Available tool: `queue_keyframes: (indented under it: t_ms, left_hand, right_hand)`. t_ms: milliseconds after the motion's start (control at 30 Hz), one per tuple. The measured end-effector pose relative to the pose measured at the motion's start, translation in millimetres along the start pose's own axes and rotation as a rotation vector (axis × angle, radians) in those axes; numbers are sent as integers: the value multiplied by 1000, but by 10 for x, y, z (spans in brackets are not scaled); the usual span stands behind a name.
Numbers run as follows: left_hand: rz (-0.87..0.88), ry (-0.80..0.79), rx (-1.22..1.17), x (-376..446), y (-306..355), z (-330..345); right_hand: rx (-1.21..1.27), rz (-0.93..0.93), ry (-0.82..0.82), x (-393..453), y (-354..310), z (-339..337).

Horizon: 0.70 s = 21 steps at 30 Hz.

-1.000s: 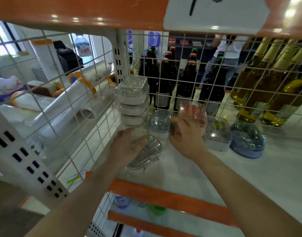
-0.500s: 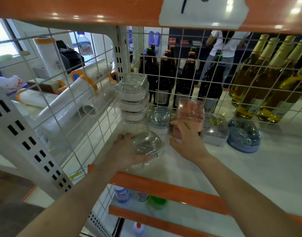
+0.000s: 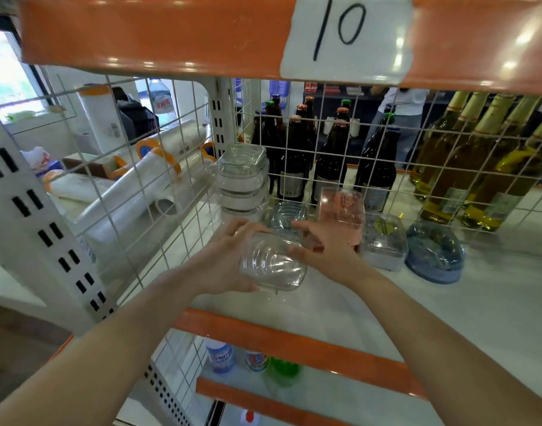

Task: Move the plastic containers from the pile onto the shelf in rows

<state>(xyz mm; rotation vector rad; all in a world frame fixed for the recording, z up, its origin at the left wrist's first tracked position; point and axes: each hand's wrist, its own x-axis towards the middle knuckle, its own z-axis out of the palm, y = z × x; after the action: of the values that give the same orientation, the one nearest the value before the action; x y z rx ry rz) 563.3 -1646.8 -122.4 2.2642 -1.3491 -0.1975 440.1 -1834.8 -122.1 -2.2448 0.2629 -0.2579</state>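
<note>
Clear container (image 3: 271,265) sits tilted between both hands just above the shelf (image 3: 447,318) front; left hand (image 3: 223,259) cups its side, right hand (image 3: 322,250) pinches its far edge.

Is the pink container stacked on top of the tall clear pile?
No, the pink container stands on the shelf, apart from that pile.

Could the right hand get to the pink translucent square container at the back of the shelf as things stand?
Probably yes. The right hand lies just in front of the pink translucent square container, nothing between them. But its fingers touch the clear plastic container that the left hand holds, so it would have to let go first.
</note>
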Motion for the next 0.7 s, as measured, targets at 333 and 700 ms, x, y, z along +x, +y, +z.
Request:
queue_keyframes:
  t_ms: [333, 700]
  left_hand:
    - [-168, 231, -126, 27, -153, 17]
    - [-431, 427, -252, -249, -163, 19]
  right_hand:
    - [236, 211, 8, -49, 21, 82]
    - [248, 442, -56, 4, -65, 623]
